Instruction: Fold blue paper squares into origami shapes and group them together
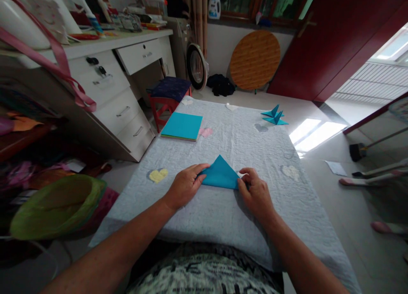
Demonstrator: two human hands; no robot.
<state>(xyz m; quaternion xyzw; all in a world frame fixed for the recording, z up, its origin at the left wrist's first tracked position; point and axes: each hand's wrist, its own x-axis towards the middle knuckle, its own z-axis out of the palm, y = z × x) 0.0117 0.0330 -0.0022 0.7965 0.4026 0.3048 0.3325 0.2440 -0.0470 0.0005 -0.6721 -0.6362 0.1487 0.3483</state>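
Note:
A sheet of blue paper (219,175), folded into a triangle, lies in front of me with its point facing away. My left hand (188,181) pinches its left corner between thumb and fingers. At the opposite corner, my right hand (253,185) grips the paper with the thumb on top and fingers curled. Both corners are partly hidden by the fingers. Further off to the left rests a stack of square paper (182,126) with a blue sheet on top. Folded blue paper cranes (274,116) stand at the far right of the table.
A pale quilted cloth with heart patches covers the table (255,145). Beyond its far left corner is a red stool (168,94). A white desk (111,81) with drawers runs along the left, near a green-lined bin (60,204). A round wooden board (255,60) leans on the wall.

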